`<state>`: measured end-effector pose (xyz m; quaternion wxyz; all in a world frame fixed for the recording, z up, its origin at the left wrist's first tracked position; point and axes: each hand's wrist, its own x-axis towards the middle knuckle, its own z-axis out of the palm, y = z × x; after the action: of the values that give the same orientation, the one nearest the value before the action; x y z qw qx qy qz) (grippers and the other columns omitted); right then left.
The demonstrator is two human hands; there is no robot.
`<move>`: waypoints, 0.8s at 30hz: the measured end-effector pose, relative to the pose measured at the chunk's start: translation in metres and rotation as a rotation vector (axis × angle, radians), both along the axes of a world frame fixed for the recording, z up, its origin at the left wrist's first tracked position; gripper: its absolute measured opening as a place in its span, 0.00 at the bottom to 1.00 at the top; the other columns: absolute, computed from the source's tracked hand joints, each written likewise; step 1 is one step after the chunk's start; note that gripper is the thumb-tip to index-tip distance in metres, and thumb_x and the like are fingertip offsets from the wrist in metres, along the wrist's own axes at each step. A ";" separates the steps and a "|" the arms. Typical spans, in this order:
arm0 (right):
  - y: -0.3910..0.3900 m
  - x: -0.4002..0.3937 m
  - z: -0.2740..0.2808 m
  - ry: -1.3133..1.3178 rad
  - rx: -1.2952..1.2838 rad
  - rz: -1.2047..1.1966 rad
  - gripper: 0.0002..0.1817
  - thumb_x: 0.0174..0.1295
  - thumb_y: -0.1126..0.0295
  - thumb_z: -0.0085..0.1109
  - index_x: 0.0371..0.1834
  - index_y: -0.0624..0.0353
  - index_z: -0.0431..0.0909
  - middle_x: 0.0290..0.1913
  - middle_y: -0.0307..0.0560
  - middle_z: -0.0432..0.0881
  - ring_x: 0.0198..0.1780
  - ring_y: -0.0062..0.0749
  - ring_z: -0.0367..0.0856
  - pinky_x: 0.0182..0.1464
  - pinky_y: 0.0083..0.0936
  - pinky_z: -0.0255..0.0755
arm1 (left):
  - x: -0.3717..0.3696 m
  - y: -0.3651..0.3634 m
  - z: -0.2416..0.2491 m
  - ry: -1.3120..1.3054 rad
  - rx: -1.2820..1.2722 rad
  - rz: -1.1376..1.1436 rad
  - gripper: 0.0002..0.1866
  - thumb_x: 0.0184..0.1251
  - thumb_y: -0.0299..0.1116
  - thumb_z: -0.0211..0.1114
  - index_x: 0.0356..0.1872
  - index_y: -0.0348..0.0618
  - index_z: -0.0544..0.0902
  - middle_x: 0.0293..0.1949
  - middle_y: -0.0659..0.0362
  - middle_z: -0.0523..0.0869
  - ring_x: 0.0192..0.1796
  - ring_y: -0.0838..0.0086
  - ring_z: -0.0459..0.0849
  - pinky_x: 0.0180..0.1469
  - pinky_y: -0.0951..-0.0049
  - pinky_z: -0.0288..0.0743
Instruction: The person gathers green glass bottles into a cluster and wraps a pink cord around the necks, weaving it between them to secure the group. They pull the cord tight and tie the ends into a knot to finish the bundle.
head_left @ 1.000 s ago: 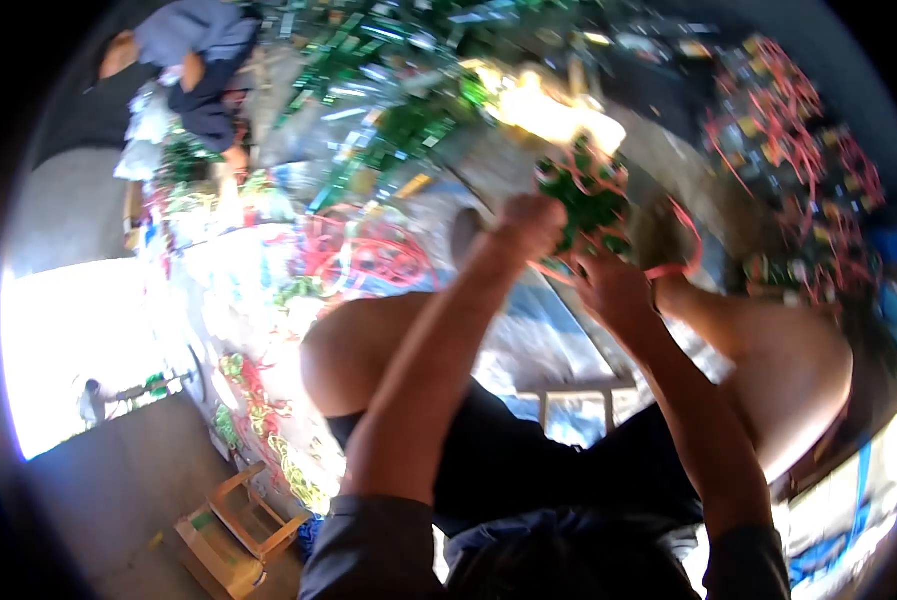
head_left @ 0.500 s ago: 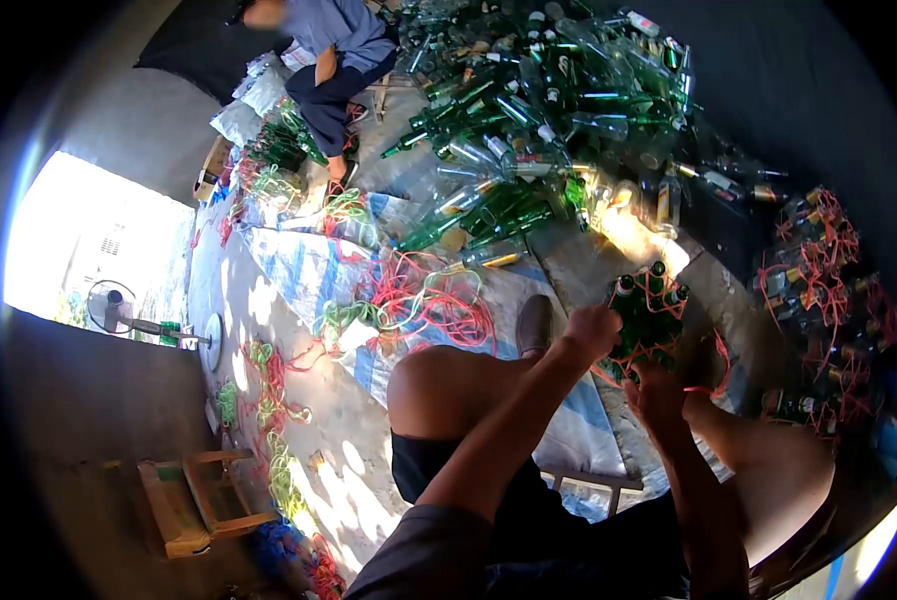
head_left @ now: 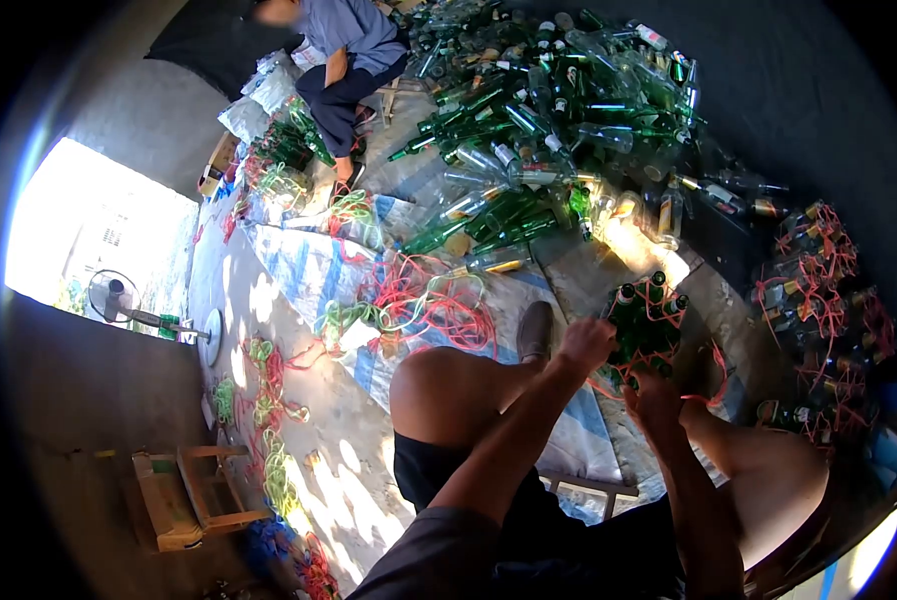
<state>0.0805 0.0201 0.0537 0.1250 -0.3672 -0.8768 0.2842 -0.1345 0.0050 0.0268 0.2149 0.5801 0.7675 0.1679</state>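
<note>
A bundle of green glass bottles (head_left: 646,325), necks pointing up and towards the far side, stands between my knees with red plastic string (head_left: 659,357) around it. My left hand (head_left: 587,343) is closed against the left side of the bundle, its fingertips partly hidden by the bottles. At the near side, my right hand (head_left: 655,397) is closed low on the bundle, where the string runs into its fingers. A loose red loop (head_left: 717,375) of string sticks out to the right of that hand.
A large heap of loose bottles (head_left: 569,110) lies ahead. String-tied bottle bundles (head_left: 819,290) stand at right. Tangled red and green string (head_left: 434,310) lies on a striped sheet (head_left: 299,262). Another person (head_left: 354,60) sits far left. A fan (head_left: 119,297) and wooden stool (head_left: 194,495) are at left.
The view has shifted slightly, so the heap and the other person appear a little lower and farther right. Both hands stay closed at the bundle, with only slight movement.
</note>
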 end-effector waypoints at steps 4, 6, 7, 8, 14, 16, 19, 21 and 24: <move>0.000 0.001 -0.006 0.003 0.006 -0.008 0.18 0.60 0.66 0.69 0.54 0.54 0.83 0.45 0.59 0.85 0.46 0.63 0.85 0.47 0.54 0.80 | 0.007 -0.006 0.006 -0.061 -0.011 0.103 0.10 0.61 0.42 0.71 0.35 0.48 0.90 0.36 0.48 0.91 0.44 0.48 0.90 0.47 0.48 0.83; 0.002 0.001 -0.012 0.005 0.010 -0.002 0.19 0.63 0.59 0.68 0.54 0.54 0.83 0.45 0.61 0.85 0.46 0.66 0.84 0.46 0.54 0.79 | 0.009 -0.010 0.006 -0.101 0.006 0.161 0.10 0.61 0.42 0.71 0.36 0.48 0.90 0.37 0.47 0.91 0.44 0.48 0.90 0.47 0.48 0.83; 0.002 0.002 -0.015 0.005 0.011 -0.001 0.20 0.64 0.55 0.67 0.53 0.55 0.83 0.45 0.61 0.85 0.46 0.67 0.84 0.46 0.55 0.79 | 0.012 -0.012 0.005 -0.121 0.027 0.200 0.11 0.61 0.43 0.71 0.36 0.48 0.90 0.36 0.47 0.91 0.43 0.47 0.90 0.46 0.49 0.82; 0.002 0.004 -0.018 0.020 -0.002 0.000 0.20 0.64 0.54 0.67 0.53 0.55 0.83 0.45 0.62 0.84 0.45 0.67 0.83 0.46 0.55 0.78 | 0.014 -0.014 0.005 -0.140 0.048 0.238 0.12 0.61 0.43 0.72 0.37 0.48 0.90 0.36 0.47 0.90 0.41 0.47 0.89 0.45 0.50 0.82; 0.001 0.003 -0.020 0.082 -0.005 -0.004 0.19 0.66 0.54 0.66 0.52 0.55 0.83 0.43 0.63 0.84 0.44 0.67 0.83 0.43 0.55 0.77 | 0.020 -0.024 -0.014 -0.230 0.060 0.443 0.11 0.64 0.43 0.70 0.38 0.47 0.88 0.37 0.46 0.90 0.44 0.44 0.89 0.46 0.43 0.80; 0.001 0.002 -0.021 0.098 0.033 -0.008 0.18 0.66 0.56 0.66 0.51 0.56 0.82 0.41 0.63 0.84 0.43 0.67 0.83 0.43 0.55 0.77 | 0.021 -0.029 -0.028 -0.299 0.101 0.438 0.12 0.65 0.43 0.69 0.37 0.47 0.90 0.37 0.44 0.90 0.43 0.43 0.89 0.45 0.44 0.80; -0.001 0.000 -0.028 0.004 0.004 -0.050 0.14 0.65 0.60 0.65 0.47 0.55 0.82 0.42 0.59 0.86 0.44 0.61 0.86 0.43 0.55 0.80 | 0.014 -0.034 -0.057 -0.375 0.198 0.431 0.12 0.66 0.43 0.68 0.37 0.47 0.92 0.36 0.42 0.90 0.42 0.43 0.89 0.44 0.47 0.82; -0.002 0.001 -0.042 -0.016 0.080 -0.083 0.15 0.67 0.55 0.61 0.45 0.55 0.82 0.39 0.60 0.87 0.41 0.61 0.87 0.41 0.58 0.81 | 0.021 -0.038 -0.066 -0.428 0.224 0.419 0.12 0.68 0.41 0.66 0.39 0.48 0.93 0.35 0.42 0.90 0.40 0.44 0.90 0.42 0.50 0.83; -0.002 -0.004 -0.014 -0.119 -0.093 -0.100 0.17 0.66 0.53 0.64 0.47 0.53 0.81 0.40 0.62 0.88 0.43 0.64 0.88 0.43 0.60 0.81 | 0.013 -0.037 -0.079 -0.528 0.215 0.371 0.12 0.69 0.35 0.63 0.41 0.46 0.94 0.34 0.43 0.90 0.37 0.55 0.93 0.38 0.59 0.84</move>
<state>0.0767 0.0179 0.0400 0.0693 -0.4322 -0.8492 0.2955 -0.1214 -0.0319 -0.0519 0.3096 0.3865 0.7556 0.4287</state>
